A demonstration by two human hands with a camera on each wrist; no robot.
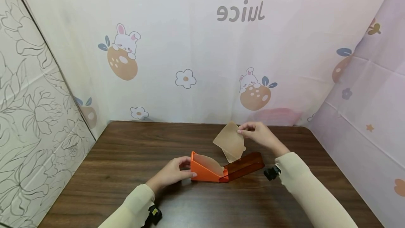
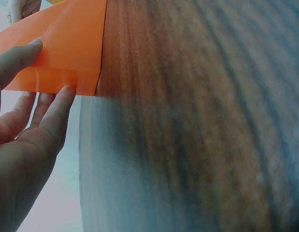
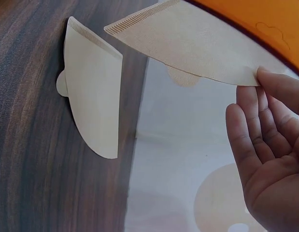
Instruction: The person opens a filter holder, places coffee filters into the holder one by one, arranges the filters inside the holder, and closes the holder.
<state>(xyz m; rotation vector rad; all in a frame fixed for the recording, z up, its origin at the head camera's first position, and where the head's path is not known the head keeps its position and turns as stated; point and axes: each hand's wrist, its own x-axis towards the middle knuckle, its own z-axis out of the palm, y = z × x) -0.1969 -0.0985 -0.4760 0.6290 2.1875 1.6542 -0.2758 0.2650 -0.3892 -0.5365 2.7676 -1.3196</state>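
Observation:
An orange coffee filter holder [image 1: 204, 171] stands on the table with its brown see-through lid [image 1: 245, 166] swung open to the right. Tan paper filters [image 1: 210, 163] show inside it. My left hand [image 1: 172, 171] grips the holder's left end, thumb on the near side; the left wrist view shows the fingers on another face of the orange wall [image 2: 67, 38]. Behind the lid, my right hand [image 1: 257, 134] pinches a cone coffee filter [image 3: 188, 46] by its edge, above the table. A second coffee filter [image 3: 96, 92] lies flat on the wood beneath it.
The dark wooden table [image 1: 133, 150] ends at a printed curtain [image 1: 190, 45] behind. Curtains also hang at the left and right sides. A black wrist camera [image 1: 272, 172] on the right sleeve is close to the lid's right end.

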